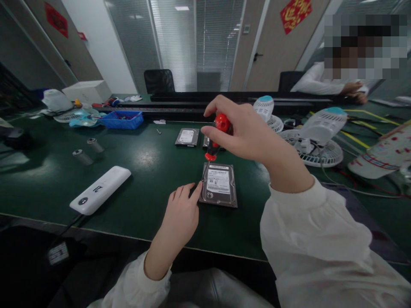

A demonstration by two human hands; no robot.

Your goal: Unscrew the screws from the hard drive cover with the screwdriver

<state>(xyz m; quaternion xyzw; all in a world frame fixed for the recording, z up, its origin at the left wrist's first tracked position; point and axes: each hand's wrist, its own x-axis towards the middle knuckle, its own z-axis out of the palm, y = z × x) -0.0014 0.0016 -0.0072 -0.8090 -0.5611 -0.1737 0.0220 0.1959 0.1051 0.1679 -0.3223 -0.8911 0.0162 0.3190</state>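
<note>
A hard drive with a white label lies flat on the green table in front of me. My right hand grips a screwdriver with a red and black handle, held nearly upright. Its shaft slants down to the drive's left edge; the tip is too small to make out clearly. My left hand rests on the table with its index finger stretched to the drive's left side. Farther back lies a second hard drive. Partly hidden behind the screwdriver and my right hand is another one.
A white power bank and two metal cylinders lie to the left. Behind them sits a blue basket. White fans, cables and a patterned cup are at right. Across the table sits a person.
</note>
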